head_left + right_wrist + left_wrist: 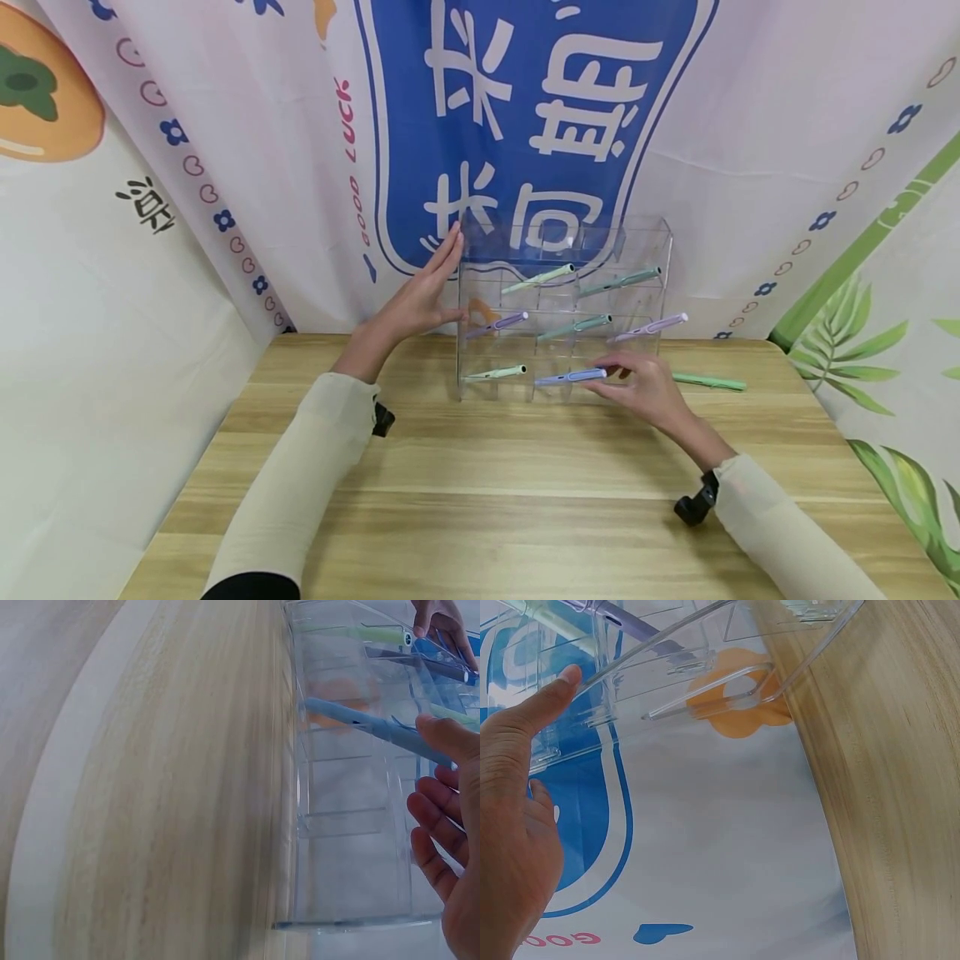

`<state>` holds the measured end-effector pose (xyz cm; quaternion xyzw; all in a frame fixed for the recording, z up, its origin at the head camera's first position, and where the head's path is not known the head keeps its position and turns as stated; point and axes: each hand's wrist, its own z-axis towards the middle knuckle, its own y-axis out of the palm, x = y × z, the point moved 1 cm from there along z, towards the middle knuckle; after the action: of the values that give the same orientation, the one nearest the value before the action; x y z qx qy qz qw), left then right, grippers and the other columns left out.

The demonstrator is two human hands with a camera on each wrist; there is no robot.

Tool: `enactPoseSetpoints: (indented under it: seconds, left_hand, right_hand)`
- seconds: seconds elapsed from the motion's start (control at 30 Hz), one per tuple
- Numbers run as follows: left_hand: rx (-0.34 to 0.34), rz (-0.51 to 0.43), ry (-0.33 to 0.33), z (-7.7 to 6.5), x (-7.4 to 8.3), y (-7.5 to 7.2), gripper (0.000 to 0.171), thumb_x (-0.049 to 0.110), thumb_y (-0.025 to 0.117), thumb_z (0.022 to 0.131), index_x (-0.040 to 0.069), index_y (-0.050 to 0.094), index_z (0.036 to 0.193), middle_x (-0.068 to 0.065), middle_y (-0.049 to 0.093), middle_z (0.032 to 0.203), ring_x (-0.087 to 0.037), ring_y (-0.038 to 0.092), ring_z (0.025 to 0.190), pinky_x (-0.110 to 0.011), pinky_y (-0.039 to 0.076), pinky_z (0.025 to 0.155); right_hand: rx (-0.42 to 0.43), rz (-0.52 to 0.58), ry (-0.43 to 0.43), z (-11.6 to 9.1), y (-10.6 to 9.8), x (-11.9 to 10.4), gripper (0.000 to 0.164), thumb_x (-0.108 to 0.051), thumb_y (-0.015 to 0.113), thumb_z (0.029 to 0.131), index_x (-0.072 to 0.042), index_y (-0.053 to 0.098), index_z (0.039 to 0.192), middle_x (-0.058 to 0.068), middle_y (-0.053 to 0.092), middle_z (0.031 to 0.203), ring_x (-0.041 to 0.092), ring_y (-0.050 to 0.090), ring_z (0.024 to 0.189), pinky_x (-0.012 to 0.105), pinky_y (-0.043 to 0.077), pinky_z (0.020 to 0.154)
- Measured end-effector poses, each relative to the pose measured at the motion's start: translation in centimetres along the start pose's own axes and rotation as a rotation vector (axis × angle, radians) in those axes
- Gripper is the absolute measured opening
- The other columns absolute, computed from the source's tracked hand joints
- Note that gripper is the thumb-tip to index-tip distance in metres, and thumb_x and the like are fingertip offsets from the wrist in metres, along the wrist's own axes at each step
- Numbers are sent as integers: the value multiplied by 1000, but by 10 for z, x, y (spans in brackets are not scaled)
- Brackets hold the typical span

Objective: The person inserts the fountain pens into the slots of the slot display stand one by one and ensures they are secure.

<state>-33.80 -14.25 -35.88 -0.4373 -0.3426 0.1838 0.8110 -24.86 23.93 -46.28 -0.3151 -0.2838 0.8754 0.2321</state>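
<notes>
A clear acrylic pen rack [555, 350] stands on the table, with pens lying tilted in its compartments. My right hand [643, 388] pinches the tail end of a blue pen [572, 377] in the bottom row; the pen's front part lies inside the rack, as the right wrist view shows too. At the rack's left side, my left hand [420, 296] rests against the side panel, fingers extended upward and thumb apart. In the left wrist view a digit of the left hand [517, 802] touches the clear edge; some of its fingers are hidden.
A green pen [708, 382] lies on the wooden table [480, 500] right of the rack. Purple [498, 323], teal [576, 326] and pale green [495, 372] pens sit in the rack. A printed curtain [750, 167] hangs close behind it.
</notes>
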Motion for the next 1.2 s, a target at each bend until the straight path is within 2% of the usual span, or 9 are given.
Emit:
enactPoseSetpoints:
  seconds: [0.13,0.33,0.43,0.5,0.73,1.0,1.2]
  left_hand:
    - [3,4,-1,0,0,0,126,3,93,80,2,4,169,-4,-13,179,-31,17,163,-42,60,98]
    - [9,11,-9,0,1,-1,127,2,94,79,2,4,169,-4,-13,179,-30,13,164,-46,56,106]
    - [7,14,-13,1,0,0,127,2,93,79,2,4,169,-4,-14,179,-28,9,164,-47,51,112]
    - [6,14,-14,1,-1,0,127,3,93,79,2,4,169,-4,-14,179,-27,7,164,-46,50,114]
    - [-3,-2,-11,1,0,1,127,1,92,80,2,3,169,-3,-15,178,-28,8,164,-48,52,112]
    - [-3,-3,-11,0,0,1,127,1,92,80,2,3,169,-2,-15,178,-28,8,164,-48,53,110]
    - [-3,-7,-9,0,0,1,126,1,92,80,2,3,169,-4,-15,178,-29,11,164,-46,56,106]
  right_hand:
    - [5,34,7,-3,-7,0,32,-9,98,71,-5,83,98,5,80,89,24,73,73,34,62,60]
    - [4,75,-17,-6,-18,-6,32,-5,97,71,-3,81,99,8,80,96,25,74,76,23,61,65]
    - [1,87,-37,-7,-24,-10,34,-4,96,70,-1,81,100,11,80,97,28,73,76,22,61,65]
    - [1,85,-52,-8,-28,-11,35,-3,96,69,-2,81,101,11,79,98,25,73,76,23,61,64]
    - [-3,67,-64,-14,-42,-10,39,-2,96,68,-7,81,103,9,80,98,12,71,77,21,59,65]
    - [1,58,-65,-21,-62,-4,44,3,97,63,-10,82,102,7,80,96,12,71,75,15,57,69]
    - [5,79,-89,-25,-77,5,48,8,97,57,-8,82,100,10,80,95,1,69,82,15,57,71]
